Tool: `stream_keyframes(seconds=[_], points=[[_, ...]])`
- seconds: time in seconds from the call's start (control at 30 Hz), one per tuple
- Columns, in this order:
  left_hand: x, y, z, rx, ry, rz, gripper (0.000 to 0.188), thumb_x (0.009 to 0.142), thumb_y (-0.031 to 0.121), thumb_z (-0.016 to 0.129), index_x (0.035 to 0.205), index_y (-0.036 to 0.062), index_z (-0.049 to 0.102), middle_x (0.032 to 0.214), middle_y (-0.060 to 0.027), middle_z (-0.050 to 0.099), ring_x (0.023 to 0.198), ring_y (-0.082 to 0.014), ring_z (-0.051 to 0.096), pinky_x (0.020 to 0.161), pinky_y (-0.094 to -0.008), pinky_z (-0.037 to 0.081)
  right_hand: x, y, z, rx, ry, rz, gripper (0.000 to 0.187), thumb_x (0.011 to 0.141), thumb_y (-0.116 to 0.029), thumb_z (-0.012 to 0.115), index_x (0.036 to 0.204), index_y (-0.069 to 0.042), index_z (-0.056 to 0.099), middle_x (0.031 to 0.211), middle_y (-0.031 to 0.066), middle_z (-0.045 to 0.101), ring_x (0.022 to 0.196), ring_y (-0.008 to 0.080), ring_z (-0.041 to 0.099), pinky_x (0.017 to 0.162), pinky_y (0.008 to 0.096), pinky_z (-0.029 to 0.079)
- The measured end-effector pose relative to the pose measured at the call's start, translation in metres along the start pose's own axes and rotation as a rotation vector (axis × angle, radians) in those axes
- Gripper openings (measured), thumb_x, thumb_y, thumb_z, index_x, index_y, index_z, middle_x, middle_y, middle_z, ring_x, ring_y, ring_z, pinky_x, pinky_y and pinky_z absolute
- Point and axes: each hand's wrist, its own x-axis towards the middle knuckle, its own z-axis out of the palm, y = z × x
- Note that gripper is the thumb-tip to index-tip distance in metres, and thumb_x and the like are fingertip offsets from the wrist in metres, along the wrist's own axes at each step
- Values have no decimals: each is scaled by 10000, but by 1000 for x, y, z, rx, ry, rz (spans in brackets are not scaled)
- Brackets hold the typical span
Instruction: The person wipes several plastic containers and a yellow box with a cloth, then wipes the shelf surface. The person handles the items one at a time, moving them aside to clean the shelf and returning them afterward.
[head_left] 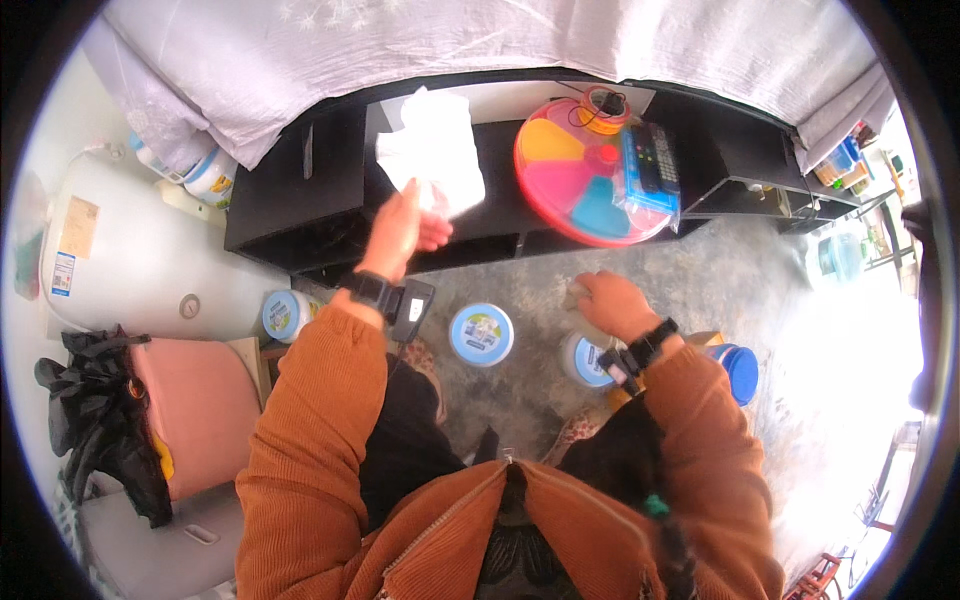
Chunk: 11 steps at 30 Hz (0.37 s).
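Observation:
My left hand reaches over the front of the black cabinet, thumb and fingers closed on the lower edge of a crumpled white sheet or bag. Glare washes out that white thing, so its kind is unclear. Over the floor, my right hand has its fingers curled together around something small and greyish that I cannot make out. Between my arms, a round tub with a light blue lid stands on the floor. Below my right wrist is a similar tub, partly hidden by the wrist device.
On the black cabinet lies a round, coloured, sectioned tray, with a blue packet and a roll of tape on it. A blue-lidded jar stands right; another tub and a pink bin are left.

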Motion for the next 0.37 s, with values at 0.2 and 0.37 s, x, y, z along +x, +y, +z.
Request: stream_keyframes(seconds=[0.2,0.37], points=[[40,-46,5,257,-47,-242,570,1047,550,344,1206,40,544,869,-113,685,689,-178,635,635,-315,531,-49,-28,-8,280,168,-33,342,867,-232,574,1153,-64,661,1049,233,668,954,428,639,856,499,523],[76,-72,-5,313,16,-97,508,1032,496,460,1399,146,483,1166,-84,657,1004,-181,612,810,-368,521,-53,-24,-21,234,18,83,434,869,-254,592,1266,-83,634,1135,249,660,1056,404,634,911,453,524]])
